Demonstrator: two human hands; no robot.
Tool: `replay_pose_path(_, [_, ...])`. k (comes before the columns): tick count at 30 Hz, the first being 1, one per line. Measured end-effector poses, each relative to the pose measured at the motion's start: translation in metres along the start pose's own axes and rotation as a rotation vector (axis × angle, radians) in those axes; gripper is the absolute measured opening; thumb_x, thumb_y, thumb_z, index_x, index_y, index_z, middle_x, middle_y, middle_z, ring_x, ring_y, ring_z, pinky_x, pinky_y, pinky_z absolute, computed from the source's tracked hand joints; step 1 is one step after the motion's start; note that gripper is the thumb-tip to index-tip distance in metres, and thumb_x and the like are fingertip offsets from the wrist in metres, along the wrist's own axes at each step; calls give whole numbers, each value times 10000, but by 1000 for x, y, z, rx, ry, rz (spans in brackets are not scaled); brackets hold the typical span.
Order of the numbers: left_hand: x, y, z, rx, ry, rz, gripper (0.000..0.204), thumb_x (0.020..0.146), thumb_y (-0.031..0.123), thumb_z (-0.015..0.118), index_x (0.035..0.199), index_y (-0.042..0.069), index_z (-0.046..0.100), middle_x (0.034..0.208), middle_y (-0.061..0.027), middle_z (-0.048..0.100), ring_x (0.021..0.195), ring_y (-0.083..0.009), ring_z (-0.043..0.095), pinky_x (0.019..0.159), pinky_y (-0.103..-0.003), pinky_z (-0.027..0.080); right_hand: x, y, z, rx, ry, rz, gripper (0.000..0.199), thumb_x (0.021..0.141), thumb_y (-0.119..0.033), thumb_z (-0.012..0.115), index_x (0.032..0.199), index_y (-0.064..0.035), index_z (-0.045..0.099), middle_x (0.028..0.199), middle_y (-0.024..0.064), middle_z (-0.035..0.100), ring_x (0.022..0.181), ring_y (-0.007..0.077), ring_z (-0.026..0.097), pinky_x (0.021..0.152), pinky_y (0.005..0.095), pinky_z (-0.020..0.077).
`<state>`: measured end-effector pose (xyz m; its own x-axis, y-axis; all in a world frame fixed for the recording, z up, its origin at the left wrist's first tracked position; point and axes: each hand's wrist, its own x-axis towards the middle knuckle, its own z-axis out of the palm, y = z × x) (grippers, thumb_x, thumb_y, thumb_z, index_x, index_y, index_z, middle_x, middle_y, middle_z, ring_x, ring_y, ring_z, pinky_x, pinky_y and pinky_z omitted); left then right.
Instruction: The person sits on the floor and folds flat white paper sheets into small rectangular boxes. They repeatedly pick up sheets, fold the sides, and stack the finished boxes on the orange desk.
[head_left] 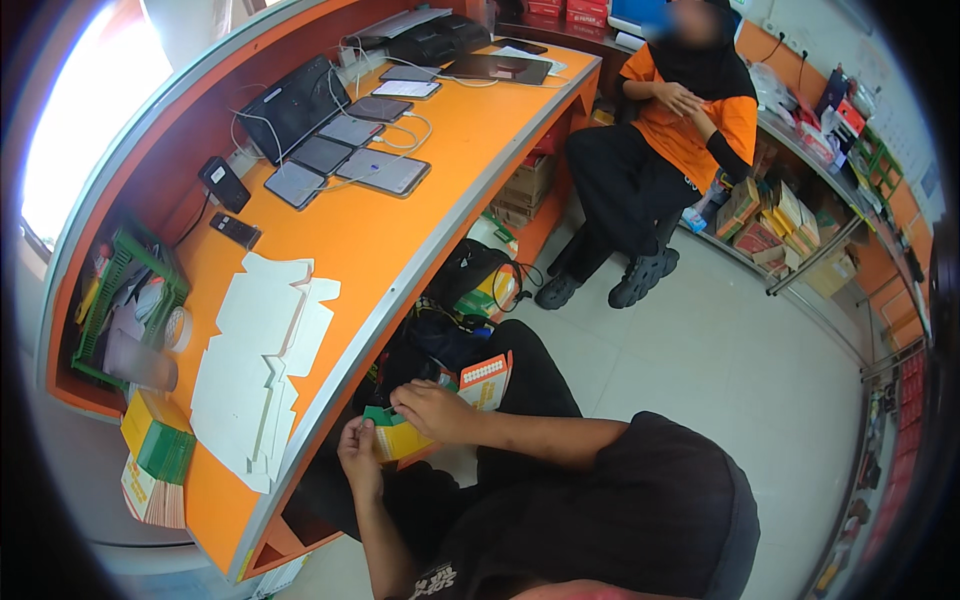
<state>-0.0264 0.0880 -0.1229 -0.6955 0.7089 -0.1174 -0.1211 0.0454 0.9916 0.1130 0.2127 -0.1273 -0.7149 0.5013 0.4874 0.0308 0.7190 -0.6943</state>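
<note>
Over my lap, beside the desk's front edge, I hold a partly folded cardboard box (400,441) in yellow, green and white with orange edges. My left hand (360,455) pinches its green end at the left. The fingers of my right hand (436,411) are closed on its upper edge, and a printed flap (485,382) shows past that hand. On the desk, flat die-cut cardboard sheets (235,365) lie with their white side up. Stacked printed cartons (158,440) in yellow and green stand at the desk's near left corner.
Several phones (385,170) with white cables lie across the orange desk (400,265). A green basket (130,300), a tape roll (178,328) and a cordless handset (224,184) stand at left. A person in an orange shirt (660,115) sits at far right, near shelves (800,215) of cartons.
</note>
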Motion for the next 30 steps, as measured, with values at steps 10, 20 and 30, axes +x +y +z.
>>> replay_pose_path(10, [-4, 8, -20, 275, -42, -59, 221, 934, 117, 658, 1043, -70, 701, 888, -57, 690, 775, -85, 613, 712, -223, 490, 9, -13, 18, -9, -53, -129, 81, 912, -104, 601, 974, -55, 584, 893, 113, 605, 900, 316, 606, 843, 418, 482])
replay_pose_path(20, [-9, 13, -15, 138, -86, -2, 255, 960, 117, 605, 1105, -72, 697, 931, -62, 697, 810, -94, 624, 732, -226, 502, 18, -18, 16, 73, -64, -100, 55, 898, -98, 616, 917, -54, 590, 896, 102, 600, 939, 305, 591, 850, 410, 476])
replay_pose_path(30, [-8, -1, -13, 239, -87, 62, 265, 942, 96, 566, 1092, -77, 699, 928, -56, 694, 820, -108, 631, 753, -236, 496, 12, -11, 9, 128, -109, -65, 86, 899, -107, 607, 968, -57, 595, 981, 111, 625, 994, 329, 590, 870, 437, 468])
